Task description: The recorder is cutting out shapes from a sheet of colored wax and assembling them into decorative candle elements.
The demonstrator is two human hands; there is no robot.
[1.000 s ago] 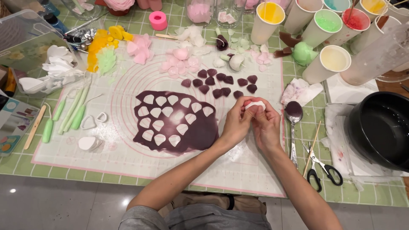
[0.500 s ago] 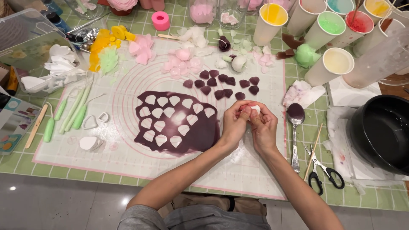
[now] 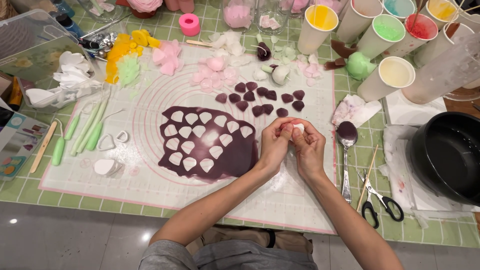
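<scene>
Head view: left hand (image 3: 274, 145) and right hand (image 3: 308, 148), fingers pinched together on a small white-pink piece (image 3: 296, 128), now lifted slightly higher than a second ago; shaping continues. Location: above mat (image 3: 280, 200), right of purple sheet (image 3: 235, 150). Spoon (image 3: 346, 150) adjacent.

I used the rolled-out purple sheet (image 3: 210, 145), cut full of petal-shaped holes, as my landmark. Just beyond its far right corner lay a cluster of purple petals (image 3: 262, 99). Further beyond sat pale pink petals (image 3: 215, 75), and to the far left of those a yellow flower piece (image 3: 122, 47). Left of the sheet lay green-handled modelling tools (image 3: 87, 131) and a small white cutter (image 3: 106, 142). Well to its right rested a spoon (image 3: 346, 150), then scissors (image 3: 380, 200), then a black pot (image 3: 447, 155). Paper cups of coloured stuff (image 3: 395, 75) stood at the far right.
</scene>
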